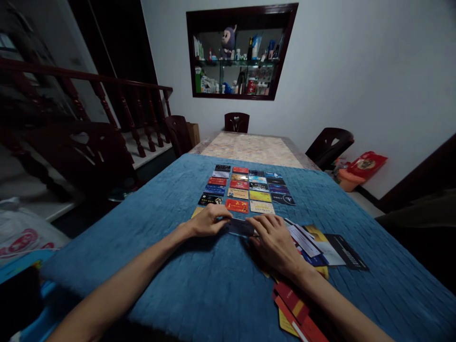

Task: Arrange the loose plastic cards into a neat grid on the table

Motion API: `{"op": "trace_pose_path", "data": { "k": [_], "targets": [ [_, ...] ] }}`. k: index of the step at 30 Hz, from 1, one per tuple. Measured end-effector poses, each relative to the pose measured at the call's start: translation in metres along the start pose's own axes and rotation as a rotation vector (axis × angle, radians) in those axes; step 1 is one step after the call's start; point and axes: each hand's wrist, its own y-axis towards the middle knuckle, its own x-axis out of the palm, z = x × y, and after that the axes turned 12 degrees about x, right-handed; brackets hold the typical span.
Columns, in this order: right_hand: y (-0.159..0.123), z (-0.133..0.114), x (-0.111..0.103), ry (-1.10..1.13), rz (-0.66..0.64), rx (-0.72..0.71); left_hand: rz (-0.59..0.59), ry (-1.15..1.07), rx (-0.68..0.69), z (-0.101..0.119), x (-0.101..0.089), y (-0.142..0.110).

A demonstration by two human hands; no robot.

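Between my two hands is a dark card point(241, 226), just in front of the laid-out cards. My left hand point(211, 219) pinches its left end with thumb and fingers. My right hand point(272, 237) has its fingers closed at the card's right end; its thumb is partly hidden. Beyond them, several cards lie in rows and columns, among them a red card point(237, 205), a cream card point(261, 207) and a black card point(210, 199). A yellow card point(196, 212) is partly covered by my left hand. Beside my right hand lies a loose pile of cards point(306, 241).
A blue cloth point(171, 190) covers the near part of the table. Red cards and folders point(295, 308) lie under my right forearm, and a black card point(347, 251) is at the pile's right. Chairs point(329, 145) stand around the table. A plastic bag point(24, 232) is at left.
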Motion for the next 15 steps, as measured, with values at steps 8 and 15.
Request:
{"op": "trace_pose_path", "data": {
  "k": [8,15],
  "targets": [
    [0.0011,-0.0027,-0.0001,-0.042,0.007,0.003,0.03,-0.001,0.03,-0.0013,0.0016,-0.0009],
    [0.0026,-0.0044,0.0007,-0.064,0.087,-0.019,0.056,0.005,0.046,0.0009,0.0006,-0.0006]
  ]
}}
